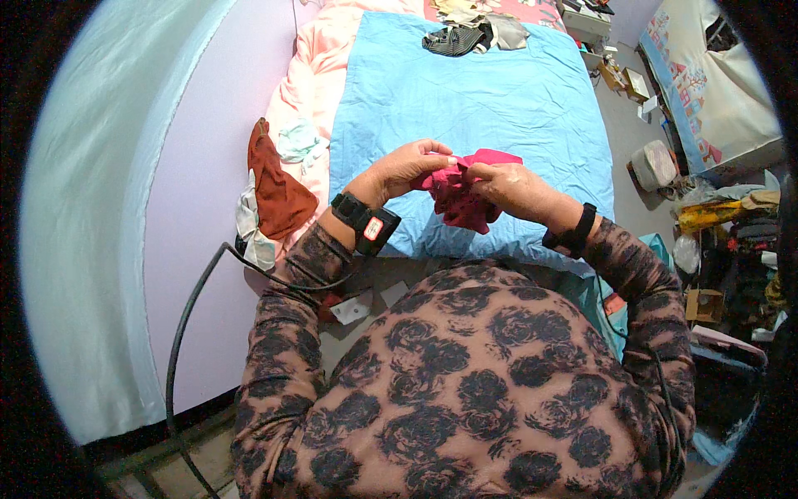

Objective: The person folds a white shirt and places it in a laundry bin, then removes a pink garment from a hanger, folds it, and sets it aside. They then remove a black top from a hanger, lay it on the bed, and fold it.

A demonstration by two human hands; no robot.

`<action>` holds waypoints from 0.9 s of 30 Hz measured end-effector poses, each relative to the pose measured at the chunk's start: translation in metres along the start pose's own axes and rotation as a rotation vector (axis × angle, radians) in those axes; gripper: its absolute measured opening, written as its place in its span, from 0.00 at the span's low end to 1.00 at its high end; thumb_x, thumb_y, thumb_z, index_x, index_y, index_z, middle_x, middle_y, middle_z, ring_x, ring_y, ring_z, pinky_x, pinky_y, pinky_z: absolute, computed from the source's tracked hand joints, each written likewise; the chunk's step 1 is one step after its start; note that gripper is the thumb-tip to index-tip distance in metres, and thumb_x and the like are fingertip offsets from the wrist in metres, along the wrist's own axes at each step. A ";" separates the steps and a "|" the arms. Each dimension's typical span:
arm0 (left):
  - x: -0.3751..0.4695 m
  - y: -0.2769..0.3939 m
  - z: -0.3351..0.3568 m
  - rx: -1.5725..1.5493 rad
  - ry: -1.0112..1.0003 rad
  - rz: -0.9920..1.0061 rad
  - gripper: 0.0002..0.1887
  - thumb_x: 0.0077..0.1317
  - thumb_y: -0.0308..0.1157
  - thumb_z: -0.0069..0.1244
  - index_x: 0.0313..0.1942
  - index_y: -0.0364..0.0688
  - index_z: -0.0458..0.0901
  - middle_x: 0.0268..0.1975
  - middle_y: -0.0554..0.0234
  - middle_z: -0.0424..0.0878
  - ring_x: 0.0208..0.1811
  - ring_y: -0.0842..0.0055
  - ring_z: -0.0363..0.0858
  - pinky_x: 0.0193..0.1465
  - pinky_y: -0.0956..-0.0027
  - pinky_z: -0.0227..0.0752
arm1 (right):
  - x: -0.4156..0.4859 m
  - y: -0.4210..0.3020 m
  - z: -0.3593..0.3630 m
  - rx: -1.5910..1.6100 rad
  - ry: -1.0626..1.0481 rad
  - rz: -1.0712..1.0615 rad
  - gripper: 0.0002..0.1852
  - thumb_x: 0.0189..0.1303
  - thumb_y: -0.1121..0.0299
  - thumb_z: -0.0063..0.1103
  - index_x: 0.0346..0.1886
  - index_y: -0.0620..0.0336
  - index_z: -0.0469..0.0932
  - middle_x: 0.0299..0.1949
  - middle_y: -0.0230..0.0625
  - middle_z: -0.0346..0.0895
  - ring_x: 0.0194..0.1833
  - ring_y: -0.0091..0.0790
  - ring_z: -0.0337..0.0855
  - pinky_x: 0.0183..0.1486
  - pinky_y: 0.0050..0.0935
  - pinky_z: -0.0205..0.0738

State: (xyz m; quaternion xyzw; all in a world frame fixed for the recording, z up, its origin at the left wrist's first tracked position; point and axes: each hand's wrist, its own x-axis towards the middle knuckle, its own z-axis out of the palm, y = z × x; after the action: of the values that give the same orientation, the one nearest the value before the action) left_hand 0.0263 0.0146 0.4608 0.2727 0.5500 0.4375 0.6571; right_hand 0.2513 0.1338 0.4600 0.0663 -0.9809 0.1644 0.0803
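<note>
A bunched dark pink cloth garment hangs between my two hands, above the near part of a blue sheet spread over a bed. My left hand pinches its upper left edge between thumb and fingers. On the other side, my right hand grips its upper right part, and a fold of the cloth sticks out beyond the fingers. Folds hide what kind of garment it is. Both wrists wear black straps, the left one with a small black device.
Striped and grey clothes lie at the bed's far end. A rust-brown cloth and a pale green cloth lie along the left side. A black cable loops by my left arm. Boxes and a stool stand at right.
</note>
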 end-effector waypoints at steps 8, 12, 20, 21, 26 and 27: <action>-0.006 -0.010 -0.028 0.834 0.045 0.236 0.20 0.59 0.28 0.62 0.50 0.36 0.75 0.46 0.53 0.83 0.43 0.68 0.85 0.42 0.65 0.79 | 0.000 0.001 -0.007 0.072 -0.141 -0.091 0.03 0.57 0.75 0.60 0.33 0.62 0.80 0.36 0.35 0.78 0.35 0.39 0.83 0.37 0.33 0.82; 0.003 -0.038 -0.059 1.342 0.361 0.487 0.19 0.51 0.27 0.62 0.44 0.38 0.77 0.46 0.45 0.82 0.51 0.52 0.80 0.52 0.57 0.74 | -0.007 -0.017 -0.029 0.721 -0.177 0.162 0.03 0.57 0.77 0.64 0.34 0.64 0.80 0.36 0.33 0.78 0.33 0.28 0.82 0.31 0.26 0.79; 0.021 -0.095 -0.082 0.663 0.560 0.298 0.11 0.59 0.33 0.54 0.36 0.33 0.83 0.31 0.48 0.87 0.33 0.63 0.86 0.38 0.60 0.78 | -0.017 -0.019 -0.045 1.185 -0.225 0.301 0.07 0.63 0.73 0.69 0.41 0.64 0.82 0.40 0.29 0.77 0.27 0.18 0.77 0.24 0.19 0.74; 0.022 -0.099 -0.080 0.540 0.524 0.207 0.11 0.60 0.33 0.53 0.35 0.33 0.83 0.30 0.49 0.86 0.31 0.66 0.86 0.36 0.61 0.77 | -0.018 -0.018 -0.043 1.198 -0.217 0.322 0.06 0.63 0.74 0.69 0.40 0.65 0.82 0.40 0.29 0.77 0.27 0.18 0.77 0.24 0.19 0.74; 0.011 -0.106 -0.071 0.117 0.481 0.051 0.06 0.64 0.29 0.55 0.38 0.38 0.78 0.28 0.67 0.79 0.25 0.83 0.75 0.24 0.79 0.66 | -0.026 -0.014 -0.040 0.996 -0.235 0.274 0.05 0.62 0.76 0.68 0.40 0.65 0.82 0.42 0.29 0.77 0.27 0.18 0.77 0.25 0.19 0.74; 0.007 -0.106 -0.068 0.023 0.466 0.074 0.06 0.64 0.29 0.55 0.38 0.38 0.77 0.28 0.67 0.79 0.25 0.83 0.76 0.26 0.80 0.67 | -0.028 -0.014 -0.041 0.985 -0.249 0.306 0.05 0.61 0.77 0.68 0.39 0.65 0.82 0.41 0.29 0.78 0.28 0.19 0.78 0.26 0.20 0.74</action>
State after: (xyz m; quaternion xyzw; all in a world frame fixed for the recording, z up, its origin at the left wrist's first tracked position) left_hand -0.0102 -0.0369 0.3519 0.1917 0.6815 0.5060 0.4927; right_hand 0.2868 0.1372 0.4977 -0.0288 -0.7880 0.6065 -0.1023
